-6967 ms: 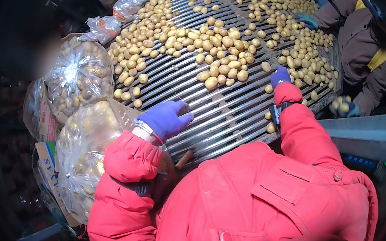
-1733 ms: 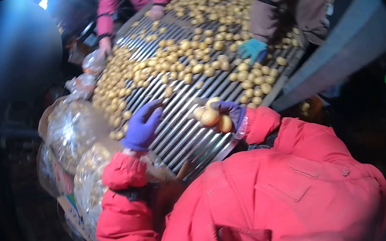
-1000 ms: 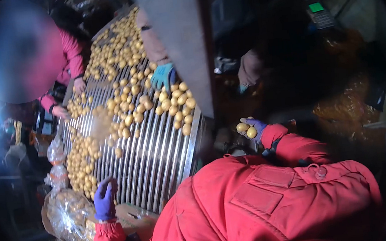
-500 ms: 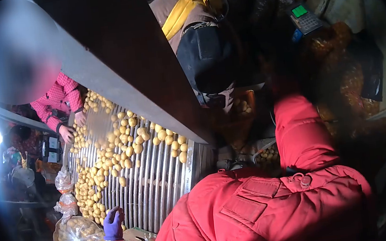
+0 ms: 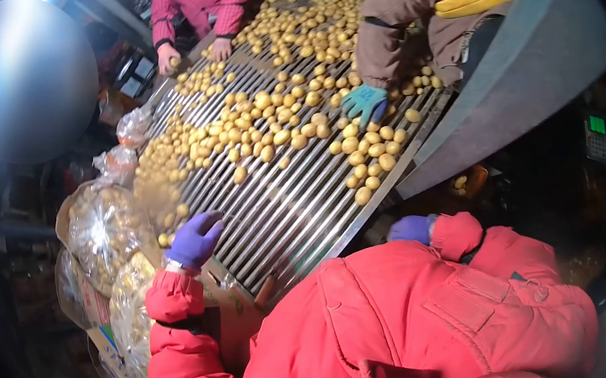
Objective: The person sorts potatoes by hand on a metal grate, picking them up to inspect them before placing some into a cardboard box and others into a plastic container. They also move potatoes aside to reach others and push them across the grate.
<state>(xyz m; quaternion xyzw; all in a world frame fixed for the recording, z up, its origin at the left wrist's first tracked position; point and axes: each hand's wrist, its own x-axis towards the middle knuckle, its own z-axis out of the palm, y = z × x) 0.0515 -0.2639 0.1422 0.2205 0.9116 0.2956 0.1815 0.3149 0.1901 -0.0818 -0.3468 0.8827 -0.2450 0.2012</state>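
My left hand (image 5: 195, 241), in a purple glove, is over the near left edge of a slatted metal roller table (image 5: 269, 215). Its fingers look stretched and apart, and it holds nothing that I can see. Close to it lie a few potatoes (image 5: 240, 174) on the rollers. Below my red jacket's chest line, my right hand (image 5: 411, 229), also gloved in purple, is beside the table's near right edge; its fingers are mostly hidden. A heap of potatoes (image 5: 264, 104) spreads across the far and left parts of the rollers.
Clear plastic bags of potatoes (image 5: 104, 228) stand in cartons at the left. A co-worker's teal-gloved hand (image 5: 365, 103) reaches onto the potatoes; another person in pink (image 5: 202, 4) works at the far end. A big metal panel (image 5: 520, 77) slopes at the right, near a keypad device (image 5: 597, 136).
The view has swung right and up toward the table. My right arm has come in from its outward reach. More potatoes and the co-worker's gloved hand are now visible.
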